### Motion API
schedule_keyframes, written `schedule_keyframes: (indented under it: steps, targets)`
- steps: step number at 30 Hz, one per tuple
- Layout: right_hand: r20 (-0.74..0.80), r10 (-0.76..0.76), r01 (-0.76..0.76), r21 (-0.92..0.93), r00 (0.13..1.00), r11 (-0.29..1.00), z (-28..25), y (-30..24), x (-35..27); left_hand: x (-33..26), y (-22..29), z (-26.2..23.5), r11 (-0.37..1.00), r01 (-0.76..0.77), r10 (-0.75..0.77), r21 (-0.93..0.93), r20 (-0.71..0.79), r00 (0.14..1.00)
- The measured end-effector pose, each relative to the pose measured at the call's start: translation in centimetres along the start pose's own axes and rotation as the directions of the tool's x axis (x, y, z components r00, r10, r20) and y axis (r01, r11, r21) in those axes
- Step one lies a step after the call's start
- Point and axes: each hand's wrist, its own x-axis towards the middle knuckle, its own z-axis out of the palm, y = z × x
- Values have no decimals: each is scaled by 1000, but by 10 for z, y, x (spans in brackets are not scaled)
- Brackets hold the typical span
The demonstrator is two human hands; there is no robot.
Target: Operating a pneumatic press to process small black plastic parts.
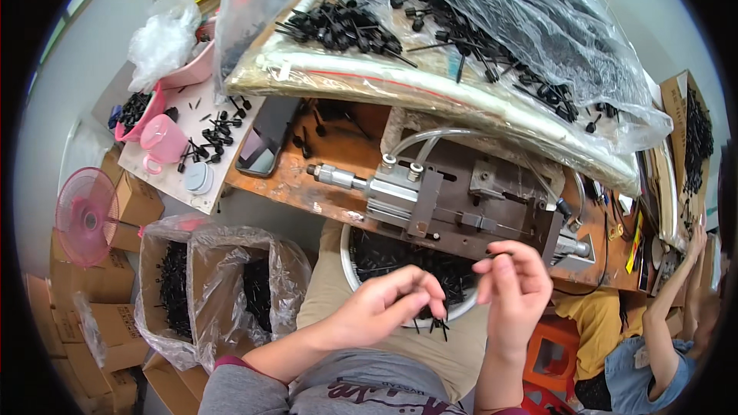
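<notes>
My left hand (392, 303) is closed over the near rim of a white basin (347, 261) on my lap. Thin black stemmed parts (438, 326) stick out below its curled fingers. My right hand (513, 292) is raised at the basin's right, just in front of the machine, thumb and forefinger pinched. A small dark piece shows at those fingertips, too small to make out fully. Inside the basin lies a heap of black stemmed parts (377, 250). Beyond both hands, a metal clamping fixture (477, 219) with a pneumatic cylinder (392, 196) and clear hoses sits on the wooden bench.
Black knobbed parts (346, 27) lie on a plastic-covered board above the machine. At left are a phone (261, 150), a pink cup (163, 138), a pink fan (86, 217) and lined cartons (188, 292). Another person's arm (665, 315) reaches up at right, near an orange stool (550, 350).
</notes>
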Motion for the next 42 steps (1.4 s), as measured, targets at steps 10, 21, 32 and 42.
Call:
schedule_keyframes:
  steps: [10,21,32,42]
  targets:
    - [198,-178,192,-55,964,980,12,9,-7,16,25,-2,930,-272,323,247,-198,925]
    - [142,-287,286,26,947,958,9,21,-11,16,47,0,732,-437,578,523,-136,805]
    - [-124,-169,184,124,978,975,-2,37,-32,42,296,-81,-116,267,979,957,65,192]
    - [-181,-182,178,-40,966,983,-25,38,-44,102,277,-126,432,-145,819,890,-320,477]
